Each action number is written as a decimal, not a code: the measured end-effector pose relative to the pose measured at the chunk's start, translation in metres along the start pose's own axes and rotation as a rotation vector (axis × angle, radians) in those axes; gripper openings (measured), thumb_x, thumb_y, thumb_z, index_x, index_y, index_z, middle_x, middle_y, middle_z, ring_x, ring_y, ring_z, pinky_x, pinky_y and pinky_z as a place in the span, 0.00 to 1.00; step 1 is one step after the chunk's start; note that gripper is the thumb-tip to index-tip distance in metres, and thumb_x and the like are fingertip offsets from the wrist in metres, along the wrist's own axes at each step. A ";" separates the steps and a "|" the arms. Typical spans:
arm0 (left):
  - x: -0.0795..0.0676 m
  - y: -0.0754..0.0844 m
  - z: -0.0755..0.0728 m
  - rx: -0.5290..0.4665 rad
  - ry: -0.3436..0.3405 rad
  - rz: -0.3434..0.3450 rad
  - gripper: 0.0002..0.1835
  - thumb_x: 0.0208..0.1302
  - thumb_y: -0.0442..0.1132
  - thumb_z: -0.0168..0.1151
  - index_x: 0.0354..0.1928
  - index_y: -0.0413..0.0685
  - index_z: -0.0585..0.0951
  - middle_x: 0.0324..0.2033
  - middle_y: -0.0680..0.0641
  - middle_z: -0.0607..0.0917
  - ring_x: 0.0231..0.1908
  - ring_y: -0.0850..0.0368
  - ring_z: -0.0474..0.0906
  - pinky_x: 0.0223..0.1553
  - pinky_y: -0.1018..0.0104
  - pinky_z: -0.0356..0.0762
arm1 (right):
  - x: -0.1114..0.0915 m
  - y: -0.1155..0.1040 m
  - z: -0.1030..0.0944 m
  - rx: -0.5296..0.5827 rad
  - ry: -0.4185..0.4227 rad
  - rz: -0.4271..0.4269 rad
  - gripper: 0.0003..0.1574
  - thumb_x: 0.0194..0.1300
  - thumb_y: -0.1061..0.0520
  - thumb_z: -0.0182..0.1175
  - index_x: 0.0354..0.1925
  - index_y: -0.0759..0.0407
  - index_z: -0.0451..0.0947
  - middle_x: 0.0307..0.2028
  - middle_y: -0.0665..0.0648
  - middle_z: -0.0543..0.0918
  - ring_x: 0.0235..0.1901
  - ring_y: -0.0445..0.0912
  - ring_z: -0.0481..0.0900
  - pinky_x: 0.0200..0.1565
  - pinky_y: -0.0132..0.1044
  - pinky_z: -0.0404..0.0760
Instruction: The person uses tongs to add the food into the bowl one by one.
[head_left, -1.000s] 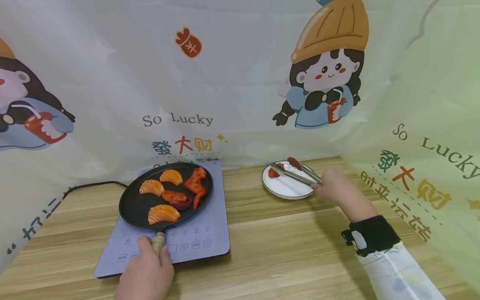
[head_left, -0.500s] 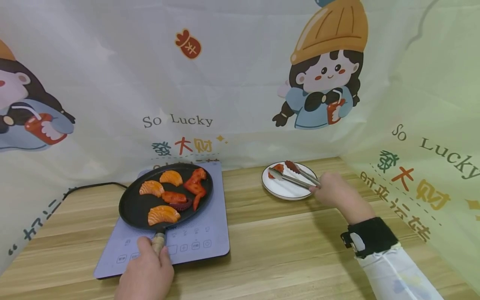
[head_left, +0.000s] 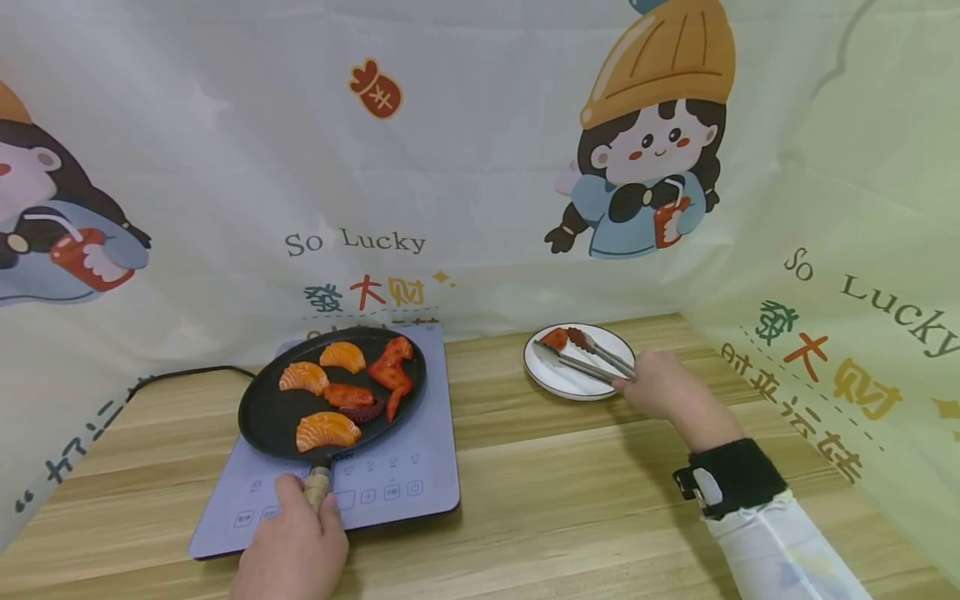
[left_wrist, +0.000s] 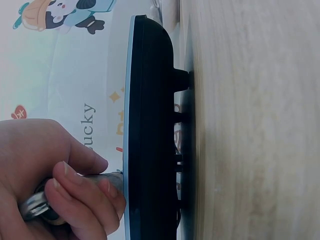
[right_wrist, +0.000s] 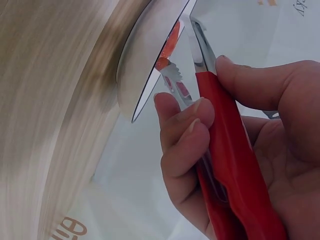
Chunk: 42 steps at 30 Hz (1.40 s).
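My left hand (head_left: 294, 533) grips the handle (head_left: 318, 483) of a black frying pan (head_left: 262, 421). In the pan lie several orange salmon slices (head_left: 327, 430), red chicken wing pieces (head_left: 392, 367) and a dark octopus tentacle (head_left: 366, 409). My right hand (head_left: 663, 385) holds metal food tongs (head_left: 600, 372) with red handles, thumb on one arm and curled fingers on the other. The tongs' spread tips reach over a white, dark-rimmed plate (head_left: 573, 389), on either side of a red chicken piece (head_left: 555, 338). In the right wrist view, one toothed tip (right_wrist: 172, 75) overlaps this piece.
The pan rests on a pale purple induction cooker (head_left: 420, 500) with touch controls. Its black cable (head_left: 195, 367) runs left toward the back. A printed curtain (head_left: 480, 167) encloses the wooden table (head_left: 555, 500) at the back and sides.
The tongs' tips have moved back and down around the chicken piece on the plate, and the right hand has shifted slightly left. Left hand and pan stay in place.
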<state>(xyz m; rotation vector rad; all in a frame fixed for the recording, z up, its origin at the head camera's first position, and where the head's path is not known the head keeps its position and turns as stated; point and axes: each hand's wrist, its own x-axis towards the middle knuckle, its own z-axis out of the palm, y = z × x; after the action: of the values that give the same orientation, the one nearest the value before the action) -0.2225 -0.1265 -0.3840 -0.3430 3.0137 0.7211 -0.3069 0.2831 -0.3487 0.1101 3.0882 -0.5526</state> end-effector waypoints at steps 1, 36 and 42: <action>0.000 0.000 0.000 0.001 0.001 -0.001 0.22 0.71 0.47 0.46 0.51 0.34 0.56 0.20 0.37 0.75 0.18 0.46 0.72 0.18 0.53 0.67 | 0.000 0.000 0.000 -0.001 0.001 0.004 0.19 0.66 0.51 0.59 0.29 0.67 0.73 0.23 0.60 0.74 0.20 0.48 0.70 0.21 0.37 0.68; 0.002 0.000 0.001 -0.005 -0.036 -0.040 0.23 0.72 0.47 0.47 0.52 0.35 0.55 0.21 0.37 0.74 0.19 0.46 0.71 0.17 0.56 0.66 | -0.005 -0.006 0.002 -0.091 0.037 0.031 0.19 0.66 0.50 0.60 0.31 0.66 0.75 0.26 0.61 0.76 0.23 0.51 0.73 0.23 0.42 0.71; 0.003 -0.001 0.002 -0.008 -0.040 -0.034 0.23 0.72 0.47 0.46 0.52 0.34 0.55 0.21 0.38 0.74 0.18 0.46 0.71 0.17 0.57 0.66 | -0.006 -0.005 0.005 -0.066 0.010 0.007 0.17 0.67 0.52 0.59 0.26 0.63 0.74 0.20 0.57 0.73 0.18 0.47 0.70 0.19 0.37 0.67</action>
<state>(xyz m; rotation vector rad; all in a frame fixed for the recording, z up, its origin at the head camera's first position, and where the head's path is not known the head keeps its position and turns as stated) -0.2254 -0.1276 -0.3863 -0.3744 2.9605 0.7292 -0.3013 0.2765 -0.3511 0.1243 3.1100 -0.4506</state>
